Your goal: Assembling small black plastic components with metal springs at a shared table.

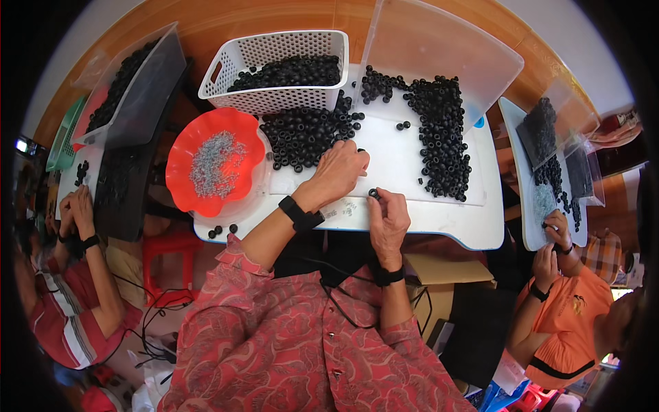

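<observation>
Near the front edge of the white table (446, 226), my right hand (390, 218) pinches a small black ring-shaped piece (374, 193) between thumb and fingertips. My left hand (341, 170) is just above and to its left, fingers curled together. A dark bit shows by its fingertips; whether it is gripped, I cannot tell. Beyond my left hand lies a heap of black ring-shaped pieces (302, 134). A red wavy-edged dish (180, 147) left of my forearm contains small clear-grey bits (216, 165).
A white perforated basket (274, 101) of black pieces stands at the back. Beside it, a clear bin (439, 41) lies tipped, more black pieces (443, 130) spread before it. Loose pieces (218, 230) sit at the left corner. People work at tables on both sides.
</observation>
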A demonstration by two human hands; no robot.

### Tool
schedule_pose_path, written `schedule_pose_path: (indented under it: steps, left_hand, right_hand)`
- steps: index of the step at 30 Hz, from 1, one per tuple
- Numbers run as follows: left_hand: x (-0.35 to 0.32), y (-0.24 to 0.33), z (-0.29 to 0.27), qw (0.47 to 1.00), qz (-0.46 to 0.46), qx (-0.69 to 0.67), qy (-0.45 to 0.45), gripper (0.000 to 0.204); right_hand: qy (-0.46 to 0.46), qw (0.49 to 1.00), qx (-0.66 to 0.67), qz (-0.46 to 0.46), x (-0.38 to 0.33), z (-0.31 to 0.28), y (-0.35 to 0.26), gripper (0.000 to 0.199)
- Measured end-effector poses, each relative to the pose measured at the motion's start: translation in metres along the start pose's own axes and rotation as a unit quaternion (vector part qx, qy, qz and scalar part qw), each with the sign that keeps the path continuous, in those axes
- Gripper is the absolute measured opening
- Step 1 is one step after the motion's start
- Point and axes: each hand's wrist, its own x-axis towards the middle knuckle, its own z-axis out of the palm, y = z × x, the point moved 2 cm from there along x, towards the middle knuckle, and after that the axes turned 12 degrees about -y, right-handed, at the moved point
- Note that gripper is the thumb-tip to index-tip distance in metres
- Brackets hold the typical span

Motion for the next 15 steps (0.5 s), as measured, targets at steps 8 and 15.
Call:
schedule_pose_path:
  steps: [8, 15]
  left_hand:
    - [0.0, 0.001, 0.011, 0.997, 0.055, 0.029, 0.044, 0.016]
    - [0.004, 0.0, 0.015, 0.996, 0.044, 0.047, 0.066, 0.013]
  right_hand:
    - [-0.002, 1.0, -0.015, -0.003, 0.001, -0.003, 0.005, 0.02]
    - [-0.002, 1.0, -0.008, 0.001, 0.0, -0.001, 0.002, 0.02]
